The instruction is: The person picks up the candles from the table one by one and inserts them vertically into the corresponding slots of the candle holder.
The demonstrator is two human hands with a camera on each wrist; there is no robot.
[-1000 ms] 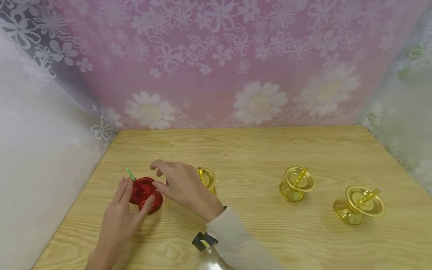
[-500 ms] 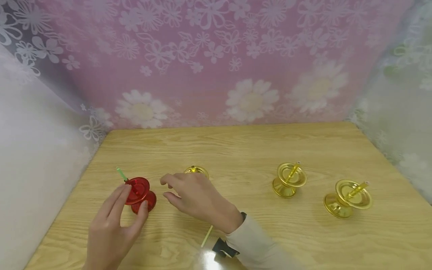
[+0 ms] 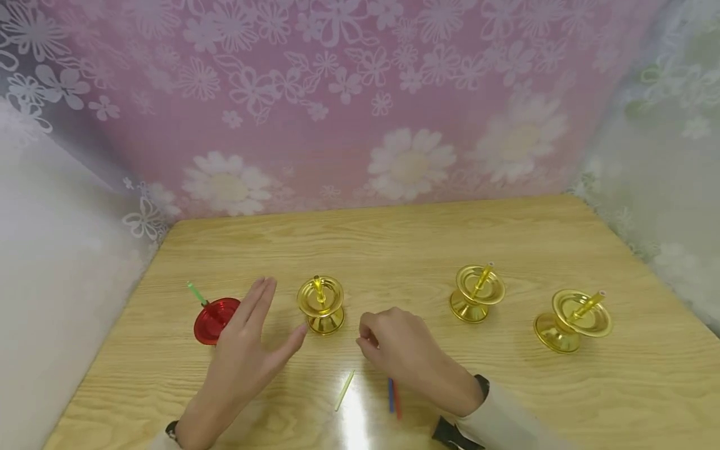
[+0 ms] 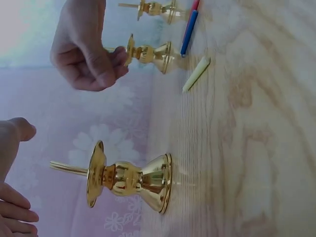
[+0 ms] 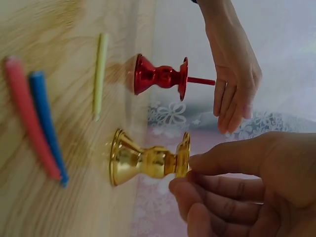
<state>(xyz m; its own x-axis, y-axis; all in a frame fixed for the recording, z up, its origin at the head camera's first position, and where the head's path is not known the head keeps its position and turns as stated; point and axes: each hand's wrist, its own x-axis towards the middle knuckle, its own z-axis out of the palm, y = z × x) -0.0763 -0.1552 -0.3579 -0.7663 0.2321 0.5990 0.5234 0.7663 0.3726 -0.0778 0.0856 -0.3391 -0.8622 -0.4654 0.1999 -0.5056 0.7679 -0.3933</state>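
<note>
My left hand (image 3: 239, 356) hovers with spread fingers between a red candlestick (image 3: 205, 326) and a gold candlestick (image 3: 325, 323). It partly covers the red one, beside which a green candle (image 3: 196, 292) rises. To the right of that gold candlestick, my right hand (image 3: 407, 350) hangs above the table, its fingers loosely curled. Nothing shows between its thumb and fingers in the right wrist view, where the hand (image 5: 261, 177) overlaps the gold candlestick (image 5: 155, 162). Below the hands lie a pale yellow candle (image 3: 344, 391), a blue candle (image 3: 390, 395) and a red candle (image 3: 397, 400).
Two more gold candlesticks, one nearer the middle (image 3: 469, 309) and one farther right (image 3: 554, 334), stand on the wooden table (image 3: 394, 244). A pink flowered backdrop (image 3: 315, 144) closes the back, and pale walls stand at both sides.
My left hand has left the red candlestick and moved right. My right hand has moved right and nearer, uncovering the gold candlestick. The loose candles have come into sight; the view has shifted slightly.
</note>
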